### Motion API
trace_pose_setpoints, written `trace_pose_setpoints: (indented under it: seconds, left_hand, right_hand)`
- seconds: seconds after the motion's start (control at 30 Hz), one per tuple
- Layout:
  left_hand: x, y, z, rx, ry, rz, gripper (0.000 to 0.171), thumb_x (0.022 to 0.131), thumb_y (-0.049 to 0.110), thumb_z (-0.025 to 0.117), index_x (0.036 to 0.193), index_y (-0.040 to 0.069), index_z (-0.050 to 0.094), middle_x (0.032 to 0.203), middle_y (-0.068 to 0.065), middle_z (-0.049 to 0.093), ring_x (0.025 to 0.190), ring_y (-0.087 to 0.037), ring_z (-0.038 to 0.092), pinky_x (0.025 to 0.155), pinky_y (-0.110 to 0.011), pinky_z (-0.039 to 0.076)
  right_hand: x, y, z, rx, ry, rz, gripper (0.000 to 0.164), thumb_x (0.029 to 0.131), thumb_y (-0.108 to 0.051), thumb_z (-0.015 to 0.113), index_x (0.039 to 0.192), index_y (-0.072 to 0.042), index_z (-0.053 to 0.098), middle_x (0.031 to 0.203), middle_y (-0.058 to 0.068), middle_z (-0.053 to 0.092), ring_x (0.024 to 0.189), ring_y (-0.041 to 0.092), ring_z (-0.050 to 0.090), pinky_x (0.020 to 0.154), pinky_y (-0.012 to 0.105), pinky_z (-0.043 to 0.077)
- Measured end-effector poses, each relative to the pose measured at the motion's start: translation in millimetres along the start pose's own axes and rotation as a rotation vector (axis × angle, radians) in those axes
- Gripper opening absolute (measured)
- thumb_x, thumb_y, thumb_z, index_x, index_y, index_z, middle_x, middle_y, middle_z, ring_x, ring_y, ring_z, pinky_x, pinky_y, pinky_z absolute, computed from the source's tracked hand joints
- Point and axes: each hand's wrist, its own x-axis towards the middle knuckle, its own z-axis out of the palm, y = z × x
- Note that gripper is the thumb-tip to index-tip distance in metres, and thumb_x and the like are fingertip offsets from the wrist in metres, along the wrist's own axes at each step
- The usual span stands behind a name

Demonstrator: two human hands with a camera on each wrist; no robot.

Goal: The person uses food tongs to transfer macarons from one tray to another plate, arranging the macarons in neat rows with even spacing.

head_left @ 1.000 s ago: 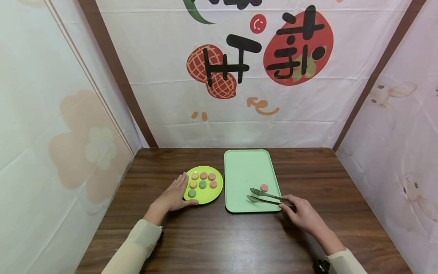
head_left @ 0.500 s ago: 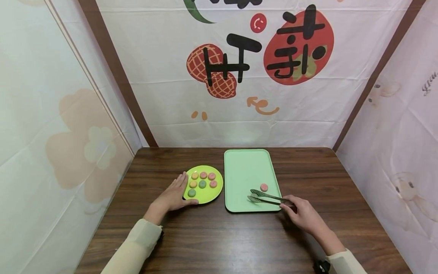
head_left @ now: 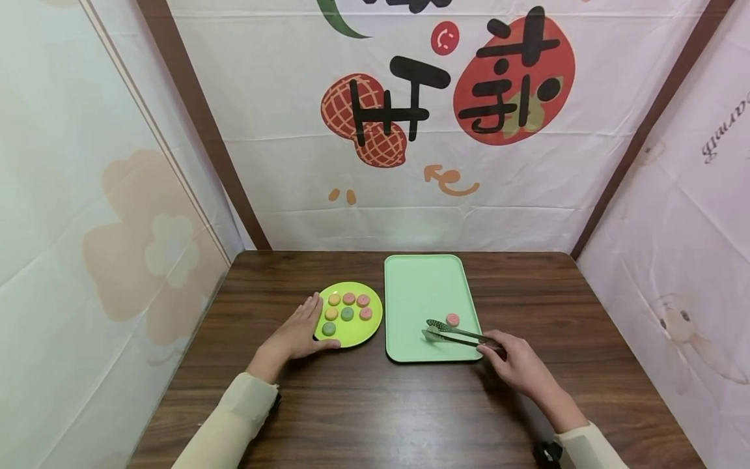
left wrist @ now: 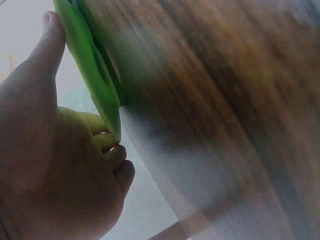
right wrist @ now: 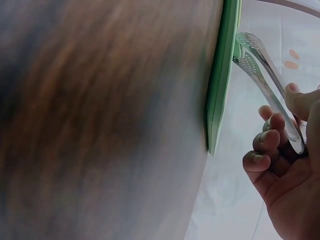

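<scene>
My left hand (head_left: pixel 295 333) rests at the left rim of a yellow-green plate (head_left: pixel 359 334), fingers extended along the edge and thumb at the near side. Several small macarons lie on the plate: yellow, pink and green, one of them a green macaron (head_left: pixel 329 329) close to the thumb. To the right, my right hand (head_left: pixel 515 363) holds metal tongs (head_left: pixel 459 339) by the handle end, thumb on one arm and fingers on the other. Their perforated tips (right wrist: pixel 248 50) stand apart with nothing between them, over a mint-green tray (head_left: pixel 423 286). A single pink macaron (head_left: pixel 452 320) sits beside the tongs' far arm.
A brown wood-grain table (head_left: pixel 375 417) carries the plate and tray, which stand side by side with a narrow gap. White printed cloth walls (head_left: pixel 281 156) rise along the table's back and both sides.
The tongs' tips have shifted slightly away and to the left over the tray. The left hand, plate and macarons stay as they were.
</scene>
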Motion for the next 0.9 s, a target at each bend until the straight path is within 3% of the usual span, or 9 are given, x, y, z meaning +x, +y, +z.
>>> trace_pose_setpoints:
  seconds: [0.4,0.67,0.9]
  left_hand:
    - [1.0,-0.7,-0.5,0.001,-0.006,-0.003,0.127,0.093,0.074,0.069,0.168,-0.009,0.009,0.178,-0.027,0.003,0.165,-0.041,0.007,0.135,-0.054,0.014]
    - [1.4,-2.6,1.9,0.002,-0.003,0.002,0.127,0.093,0.073,0.069,0.168,-0.009,0.009,0.177,-0.028,0.004,0.165,-0.042,0.008,0.134,-0.055,0.014]
    - [1.8,-2.6,2.2,-0.002,0.0,0.005,0.127,0.093,0.073,0.07,0.168,-0.009,0.009,0.177,-0.028,0.003,0.165,-0.042,0.008,0.134,-0.055,0.014]
  right_hand:
    - [9.3,-4.9,1.0,-0.005,0.018,-0.039,0.016,0.101,-0.013,0.078,0.113,-0.002,0.075,0.087,0.002,0.073,0.071,-0.001,0.059,0.061,0.025,0.055]
    - [15.0,-5.7,6.4,-0.01,0.039,-0.059,0.016,0.1,-0.012,0.079,0.112,-0.003,0.076,0.089,-0.007,0.072,0.072,-0.002,0.061,0.062,0.024,0.055]
    - [19.6,-5.7,11.6,-0.007,0.023,-0.065,0.013,0.102,-0.015,0.077,0.11,-0.006,0.076,0.086,0.002,0.073,0.069,-0.001,0.057,0.06,0.024,0.052]
